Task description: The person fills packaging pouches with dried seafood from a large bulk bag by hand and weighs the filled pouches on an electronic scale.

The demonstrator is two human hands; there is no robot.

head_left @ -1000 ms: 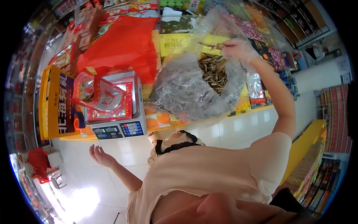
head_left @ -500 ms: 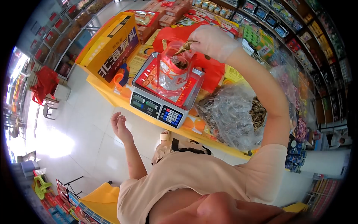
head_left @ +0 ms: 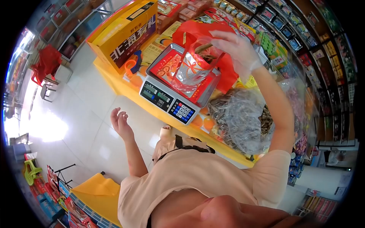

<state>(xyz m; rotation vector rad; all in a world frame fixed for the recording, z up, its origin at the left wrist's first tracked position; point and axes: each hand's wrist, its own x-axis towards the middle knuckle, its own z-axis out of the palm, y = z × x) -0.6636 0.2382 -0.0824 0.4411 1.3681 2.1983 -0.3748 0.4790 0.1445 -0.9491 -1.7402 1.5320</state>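
My right hand, in a clear plastic glove, hovers at the open mouth of an upright bag with red and silver print. Its fingers are stretched out and apart. A brown dried piece, like a small dried fish, pokes from the bag just beside the fingertips; whether they touch it is unclear. The bag rests on a red printed sheet on the pan of a digital scale. Over the floor hangs my bare left hand, holding nothing, fingers loosely bent and apart.
Right of the scale lies a large clear plastic bag with more brown dried pieces. A yellow gift box stands at the left, near an orange and blue tape dispenser. Red plastic lies behind the scale.
My right hand has let go of the dried piece it held, which now sticks out of the bag. Its fingers have spread. The view has shifted slightly; my left hand stays much the same.
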